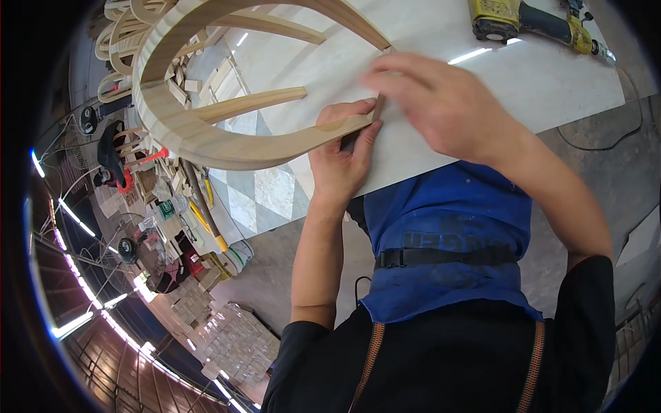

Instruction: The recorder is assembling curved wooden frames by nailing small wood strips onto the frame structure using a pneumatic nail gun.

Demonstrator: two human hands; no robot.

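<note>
A pale wooden chair frame (241, 155) with a rounded, bent rail and several slats or legs rests on the white worktop. My left hand (339, 155) is closed around the near end of its curved rail, thumb on one side and fingers on the other. Just right of that grip, my right hand (441, 103) is over the frame's end, beside a narrow wooden edge. Its fingers are bent and smeared by motion, so whether they hold anything cannot be made out.
A yellow and black nail gun (530, 22) lies at the worktop's far right. More curved wooden frames (124, 41) stand at the far left. Wood offcuts and tools crowd a side bench, near a fan (128, 249). A dark hose (606, 148) loops beyond the right edge.
</note>
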